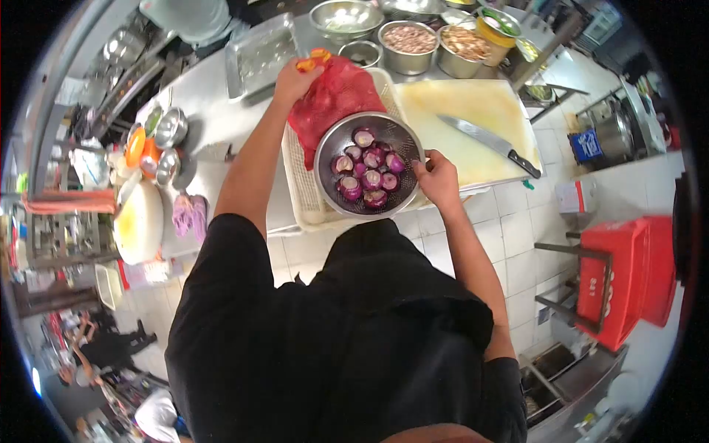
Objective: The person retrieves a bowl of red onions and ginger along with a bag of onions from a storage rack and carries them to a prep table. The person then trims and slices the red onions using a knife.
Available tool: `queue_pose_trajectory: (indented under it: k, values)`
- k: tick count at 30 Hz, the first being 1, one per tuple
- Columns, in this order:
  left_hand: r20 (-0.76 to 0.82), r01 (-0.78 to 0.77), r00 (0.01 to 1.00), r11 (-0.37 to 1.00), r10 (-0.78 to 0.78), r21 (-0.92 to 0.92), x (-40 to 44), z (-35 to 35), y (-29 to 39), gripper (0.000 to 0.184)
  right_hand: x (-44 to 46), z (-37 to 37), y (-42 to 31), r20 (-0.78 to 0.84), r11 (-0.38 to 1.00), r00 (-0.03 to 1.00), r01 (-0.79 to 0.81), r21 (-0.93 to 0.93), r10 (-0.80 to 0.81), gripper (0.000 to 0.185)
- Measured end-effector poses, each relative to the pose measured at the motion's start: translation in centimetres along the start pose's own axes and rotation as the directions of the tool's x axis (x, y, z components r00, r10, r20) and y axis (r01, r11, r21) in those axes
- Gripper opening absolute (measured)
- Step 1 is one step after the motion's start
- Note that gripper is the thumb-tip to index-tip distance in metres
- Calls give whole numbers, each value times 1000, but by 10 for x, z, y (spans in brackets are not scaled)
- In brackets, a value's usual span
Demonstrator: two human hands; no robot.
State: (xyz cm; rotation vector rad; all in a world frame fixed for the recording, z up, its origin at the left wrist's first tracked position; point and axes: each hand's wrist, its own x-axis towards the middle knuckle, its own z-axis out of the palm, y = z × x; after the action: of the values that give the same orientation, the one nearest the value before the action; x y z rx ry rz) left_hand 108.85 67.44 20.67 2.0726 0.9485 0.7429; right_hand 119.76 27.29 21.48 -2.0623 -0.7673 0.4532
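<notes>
A perforated metal bowl [331, 193] with several purple onions [371, 179] in it sits over the near part of a cream plastic basket [291, 193]. My right hand [439, 177] is closed on the bowl's right rim. Up and to the left, my left hand [297, 80] grips the top of a red mesh bag [336, 92], near its orange tie. The bag leans into the basket behind the bowl; what is inside it cannot be made out clearly.
A knife [480, 136] lies on a white cutting board [443, 103] at the right. Behind stand metal pots of chopped food [408, 38] and a metal tray [262, 55]. Red crates [613, 273] are at the lower right. Other people [111, 345] are at the far left.
</notes>
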Motion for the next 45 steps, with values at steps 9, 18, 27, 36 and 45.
queue_pose_trajectory:
  k: [9, 18, 27, 36, 45]
  values:
    - [-165, -82, 985, 686, -57, -723, -17, -29, 83, 22, -2, -16, 2, 257, 999, 966, -19, 44, 7, 25]
    - [-389, -283, 916, 852, 103, -440, -66, -65, 161, 22, 8, -26, 6, 420, 998, 905, 57, 27, -63, 38]
    - [-695, -447, 713, 825, 96, -345, -77, -127, 239, 24, 13, -43, 23, 558, 990, 818, 111, 85, -139, 41]
    - [-779, -640, 567, 739, 268, -211, -78, -154, 292, 16, 35, -9, 4, 613, 888, 709, 459, -25, -349, 42]
    - [-729, -618, 654, 697, 202, -362, -71, -148, 255, 18, 50, 48, 22, 560, 985, 821, 167, -47, -112, 32]
